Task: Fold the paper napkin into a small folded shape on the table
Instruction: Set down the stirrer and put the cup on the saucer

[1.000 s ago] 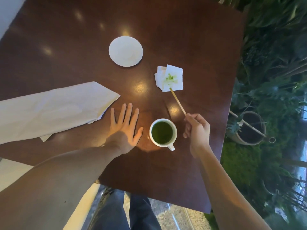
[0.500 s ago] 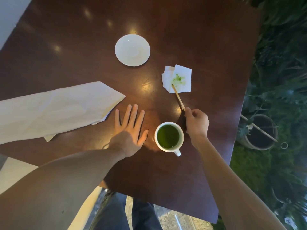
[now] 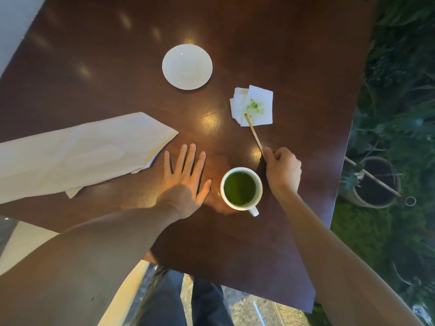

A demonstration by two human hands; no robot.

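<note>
**Small napkin looks folded; the stick is yet to be let go**

Your small paper napkin lies on the desk beyond the cup, folded into a compact square with layered edges showing at its left side and a green stain on its top face. By that look, the folding seems largely done, though you cannot tell whether another fold is meant.

Your right hand has its fingers closed around the near end of a thin wooden stick, whose far tip rests on the napkin's near edge. Your left hand lies flat on the desk, fingers spread wide and holding nothing, just beside the cup.

A larger sheet of white paper lies at the left, loosely creased and untouched. A white saucer sits farther back.

What seems left: release the stick and confirm the shape.
</note>
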